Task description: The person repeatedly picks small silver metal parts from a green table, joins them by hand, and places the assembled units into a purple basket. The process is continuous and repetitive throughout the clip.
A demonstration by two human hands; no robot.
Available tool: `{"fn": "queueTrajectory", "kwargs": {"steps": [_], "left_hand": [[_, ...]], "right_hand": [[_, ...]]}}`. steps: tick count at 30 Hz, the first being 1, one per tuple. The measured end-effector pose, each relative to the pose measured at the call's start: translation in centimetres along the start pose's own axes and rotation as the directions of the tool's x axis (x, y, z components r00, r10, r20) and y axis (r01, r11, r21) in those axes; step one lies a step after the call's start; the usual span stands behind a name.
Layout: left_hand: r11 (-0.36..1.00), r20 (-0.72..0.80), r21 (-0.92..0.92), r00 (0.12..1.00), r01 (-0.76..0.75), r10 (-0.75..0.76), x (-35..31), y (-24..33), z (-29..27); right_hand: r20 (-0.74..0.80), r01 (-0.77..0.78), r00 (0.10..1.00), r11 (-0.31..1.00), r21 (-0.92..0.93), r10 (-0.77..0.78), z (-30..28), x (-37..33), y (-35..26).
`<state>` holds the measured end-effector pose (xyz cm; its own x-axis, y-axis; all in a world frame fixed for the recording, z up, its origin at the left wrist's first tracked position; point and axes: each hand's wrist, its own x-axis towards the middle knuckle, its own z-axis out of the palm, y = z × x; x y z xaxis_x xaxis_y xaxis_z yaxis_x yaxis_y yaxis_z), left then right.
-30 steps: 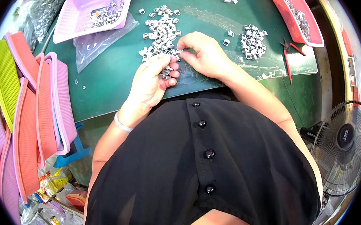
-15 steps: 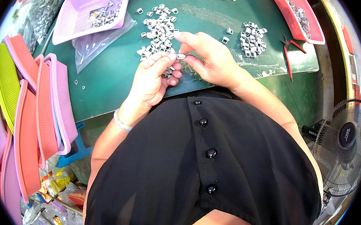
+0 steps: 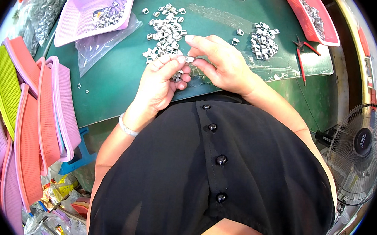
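Note:
Over the table's near edge, my left hand [image 3: 157,81] is closed, with several small metal pieces in its curled fingers. Between its thumb and forefinger is one small silvery ring-like metal piece [image 3: 190,60]. My right hand [image 3: 229,67] pinches the other side of this same piece with thumb and fingertips, its forefinger raised above. Just beyond the left fingers lies a loose pile of small square metal loops [image 3: 169,31]. A second pile of the same loops [image 3: 263,43] is to the right of my right hand.
At the far left a purple basket [image 3: 68,22] with metal loops rests partly on a clear plastic bag [image 3: 92,52]. Red-handled pliers [image 3: 303,60] lie at right below a pink basket [image 3: 331,38] of metal parts. Stacked baskets [image 3: 29,150] stand at left, a fan [image 3: 356,151] at right.
Both hands stay almost in place. The metal piece between the fingertips has turned slightly, and my right hand has shifted a little to the right.

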<state>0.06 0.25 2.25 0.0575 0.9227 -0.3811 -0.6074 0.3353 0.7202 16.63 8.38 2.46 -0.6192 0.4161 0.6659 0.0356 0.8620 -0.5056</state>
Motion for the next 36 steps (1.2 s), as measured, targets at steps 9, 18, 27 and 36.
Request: {"fn": "queueTrajectory", "kwargs": {"steps": [9,18,27,36], "left_hand": [[0.999,0.007,0.017,1.0,0.028,-0.028,0.1,0.0,0.2],[0.994,0.019,0.103,0.999,0.025,-0.028,0.2,-0.2,0.7],[0.995,-0.009,0.09,0.999,0.044,-0.043,0.0,0.0,1.0],[0.994,-0.014,0.092,0.998,0.061,-0.06,0.0,0.0,0.9]], "right_hand": [[0.024,-0.196,0.981,0.973,0.123,0.194,0.0,-0.8,0.1],[0.036,-0.243,0.97,0.941,0.236,0.241,0.0,-1.2,0.2],[0.156,-0.42,0.904,0.763,0.492,0.397,0.1,-1.4,0.3],[0.202,-0.469,0.878,0.696,0.543,0.434,-0.2,-1.2,-0.1]]}}
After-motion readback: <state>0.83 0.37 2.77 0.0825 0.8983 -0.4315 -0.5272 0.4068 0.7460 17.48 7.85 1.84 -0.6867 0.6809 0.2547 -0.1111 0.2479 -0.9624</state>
